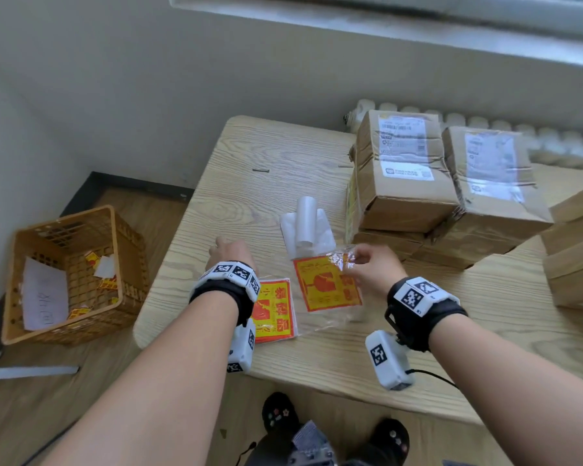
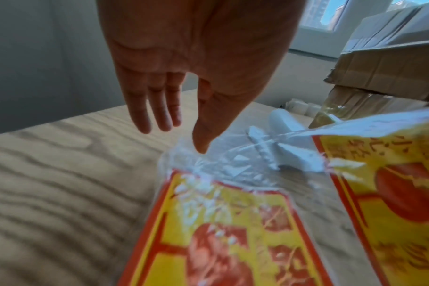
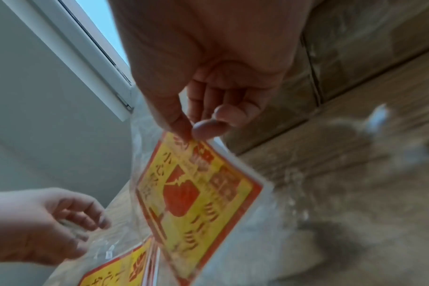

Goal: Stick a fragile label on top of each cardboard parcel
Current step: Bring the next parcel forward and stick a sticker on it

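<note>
Left hand (image 1: 230, 252) relaxed, right hand (image 1: 372, 269) fingers (image 3: 206, 126) pinched

orange plastic basket (image 1: 74, 264) on wood floor, white paper rolls (image 1: 306, 227) on table (image 1: 249, 169), perhaps backing strips

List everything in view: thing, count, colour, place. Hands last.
cardboard parcels: at least five, brown, stacked at the table's far right
fragile label: one, yellow and red, lifted by its corner
label pack: one, yellow and red in clear plastic, near table edge
backing papers: a few, white, curled, mid-table
table: one, light wood
basket: one, orange, on the floor, holding scraps
left hand: open, over the table
right hand: pinches the fragile label
</note>
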`<state>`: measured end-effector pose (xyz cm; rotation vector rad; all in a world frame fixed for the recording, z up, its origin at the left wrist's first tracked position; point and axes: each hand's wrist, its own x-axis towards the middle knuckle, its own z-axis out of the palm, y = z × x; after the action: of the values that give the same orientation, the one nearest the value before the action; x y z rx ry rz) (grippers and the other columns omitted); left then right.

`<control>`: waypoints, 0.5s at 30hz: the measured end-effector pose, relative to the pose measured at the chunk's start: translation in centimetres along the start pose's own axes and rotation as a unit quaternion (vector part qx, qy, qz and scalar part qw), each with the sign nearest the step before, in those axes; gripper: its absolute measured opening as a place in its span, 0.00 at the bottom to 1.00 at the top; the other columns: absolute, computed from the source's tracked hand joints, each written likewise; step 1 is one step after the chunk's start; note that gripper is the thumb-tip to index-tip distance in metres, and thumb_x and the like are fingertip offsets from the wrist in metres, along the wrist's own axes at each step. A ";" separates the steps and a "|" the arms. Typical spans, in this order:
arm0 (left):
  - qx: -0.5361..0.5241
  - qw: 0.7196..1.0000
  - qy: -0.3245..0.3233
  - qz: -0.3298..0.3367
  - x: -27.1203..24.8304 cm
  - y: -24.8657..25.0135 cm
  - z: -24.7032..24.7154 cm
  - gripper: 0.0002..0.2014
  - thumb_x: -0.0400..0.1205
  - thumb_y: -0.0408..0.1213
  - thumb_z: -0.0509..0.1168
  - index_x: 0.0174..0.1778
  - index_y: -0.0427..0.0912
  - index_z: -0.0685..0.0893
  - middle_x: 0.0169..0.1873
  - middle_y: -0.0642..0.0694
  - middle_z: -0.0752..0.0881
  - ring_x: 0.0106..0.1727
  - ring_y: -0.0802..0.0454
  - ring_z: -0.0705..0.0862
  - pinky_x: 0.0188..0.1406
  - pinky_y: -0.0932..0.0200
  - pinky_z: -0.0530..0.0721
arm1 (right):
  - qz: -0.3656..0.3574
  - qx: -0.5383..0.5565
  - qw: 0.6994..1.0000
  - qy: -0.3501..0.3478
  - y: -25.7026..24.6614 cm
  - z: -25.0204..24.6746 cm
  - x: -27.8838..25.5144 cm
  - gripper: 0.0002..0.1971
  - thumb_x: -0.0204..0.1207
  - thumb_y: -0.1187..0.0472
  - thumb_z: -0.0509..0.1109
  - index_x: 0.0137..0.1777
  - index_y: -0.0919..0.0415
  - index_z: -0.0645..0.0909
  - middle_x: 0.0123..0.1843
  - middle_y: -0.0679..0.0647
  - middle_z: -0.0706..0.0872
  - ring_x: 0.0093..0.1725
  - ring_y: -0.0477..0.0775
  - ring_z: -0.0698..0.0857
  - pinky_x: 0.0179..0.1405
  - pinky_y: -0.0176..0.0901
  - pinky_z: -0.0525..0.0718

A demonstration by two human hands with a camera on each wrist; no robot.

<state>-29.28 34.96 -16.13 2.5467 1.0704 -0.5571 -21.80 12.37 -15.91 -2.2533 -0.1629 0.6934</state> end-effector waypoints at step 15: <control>-0.200 0.930 -0.172 0.255 -7.2 12.3 -6.3 0.04 0.73 0.39 0.76 0.36 0.46 0.87 0.35 0.48 0.88 0.39 0.54 0.85 0.41 0.61 0.82 | -0.135 -0.006 0.983 0.128 -3.3 -9.7 -4.9 0.08 0.71 0.57 0.76 0.34 0.45 0.83 0.36 0.42 0.87 0.40 0.44 0.87 0.37 0.36 0.82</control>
<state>-23.45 25.12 -5.51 2.1321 0.3279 -0.5439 -20.55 6.95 -5.97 -2.2520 -0.3375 0.2566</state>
